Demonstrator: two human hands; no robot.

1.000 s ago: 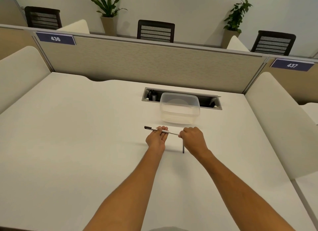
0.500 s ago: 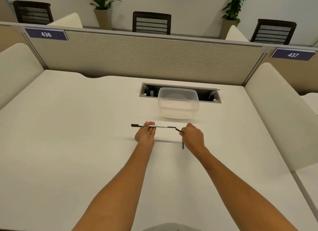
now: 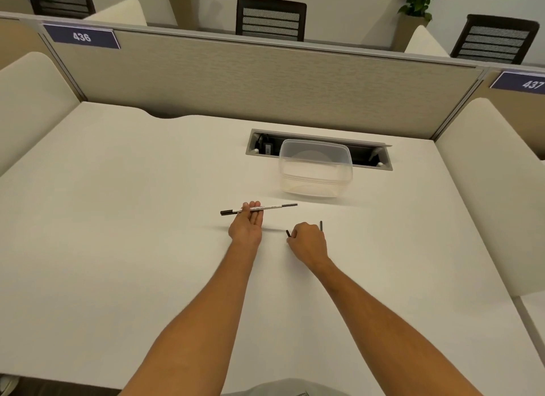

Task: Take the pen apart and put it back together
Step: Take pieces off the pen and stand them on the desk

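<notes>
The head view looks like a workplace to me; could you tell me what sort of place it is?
Most likely an open-plan office: a white desk behind a fabric partition, numbered desk signs on the partition, and mesh-backed chairs beyond.

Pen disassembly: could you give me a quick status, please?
Left hand holds the pen body above the desk. Right hand shut on a small dark piece. Another dark piece beside it. Nothing obstructing.

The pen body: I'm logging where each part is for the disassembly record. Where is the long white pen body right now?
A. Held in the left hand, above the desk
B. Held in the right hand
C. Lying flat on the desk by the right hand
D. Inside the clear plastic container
A: the pen body lies across the fingers of the left hand, short of the clear container.
</notes>
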